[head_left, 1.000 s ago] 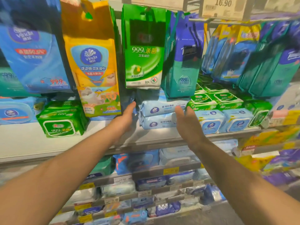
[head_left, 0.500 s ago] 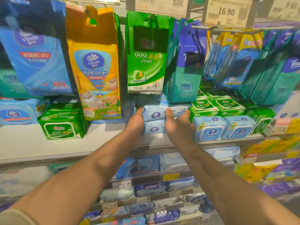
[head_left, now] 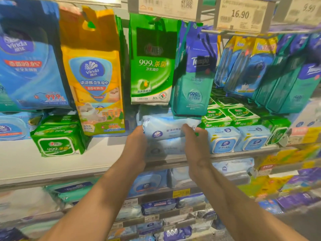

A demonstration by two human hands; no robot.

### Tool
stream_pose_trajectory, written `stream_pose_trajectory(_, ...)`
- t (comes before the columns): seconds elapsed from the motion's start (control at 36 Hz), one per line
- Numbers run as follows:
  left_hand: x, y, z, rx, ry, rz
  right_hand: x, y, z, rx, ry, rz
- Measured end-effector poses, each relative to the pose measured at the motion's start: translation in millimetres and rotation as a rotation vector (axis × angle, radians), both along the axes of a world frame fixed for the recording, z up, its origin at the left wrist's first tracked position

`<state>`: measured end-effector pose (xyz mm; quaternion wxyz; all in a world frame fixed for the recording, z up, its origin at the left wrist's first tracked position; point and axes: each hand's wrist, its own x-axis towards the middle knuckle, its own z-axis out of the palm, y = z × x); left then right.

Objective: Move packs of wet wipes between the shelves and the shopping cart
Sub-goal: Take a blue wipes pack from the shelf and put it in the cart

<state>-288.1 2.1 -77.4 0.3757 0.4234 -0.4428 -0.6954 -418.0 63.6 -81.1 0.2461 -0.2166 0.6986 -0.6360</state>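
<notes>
The person stands close to the shelf (head_left: 52, 164) and both arms reach forward to the middle of it. The left hand (head_left: 137, 145) and the right hand (head_left: 195, 145) now hold the two ends of the top light blue pack of wet wipes (head_left: 165, 129). This pack lies on a second pack of the same kind (head_left: 165, 148), and the stack sits near the front edge of the shelf, under the hanging green bag (head_left: 151, 66) and the hanging teal bag (head_left: 192, 79).

One second ago the hands were open and apart, the left one beside the stack and the right one in front of its right end. Half a second ago they came nearer and the fingers touched the packs. Now the grip of each hand is closed around an end of the top pack: the left fingers curl over its left end, and the right fingers press over its right end. The top pack looks a little more forward than before, but I cannot tell if it is lifted from the lower one.

To the left on the same shelf stands a green pack (head_left: 59, 138), well apart from the hands. Just beside the right hand are two small blue packs (head_left: 238, 140) near the front edge of the shelf.
</notes>
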Motion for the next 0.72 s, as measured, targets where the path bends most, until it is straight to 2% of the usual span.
stream_pose_trajectory(0.22, 31, -13, -3, 0.012, -0.048, 0.098, -24, 14, -17, -0.145, -0.028, 0.059)
stream_pose_trajectory(0.31, 30, -17, 1, 0.025, -0.028, 0.052, -32, 8, -9, -0.201, -0.210, 0.138)
stream_pose_trajectory(0.39, 25, -19, 5, 0.074, 0.075, 0.017, -42, 5, 3, -0.263, -0.406, 0.198)
stream_pose_trajectory(0.47, 22, -22, 9, 0.115, 0.131, 0.031, -50, 1, 11, -0.219, -0.481, 0.216)
stream_pose_trajectory(0.53, 21, -24, 11, 0.130, 0.122, 0.030, -49, -6, 15, -0.190, -0.514, 0.329)
stream_pose_trajectory(0.72, 10, -6, 18, 0.146, 0.126, 0.031, -42, -16, 28, -0.154, -0.505, 0.523)
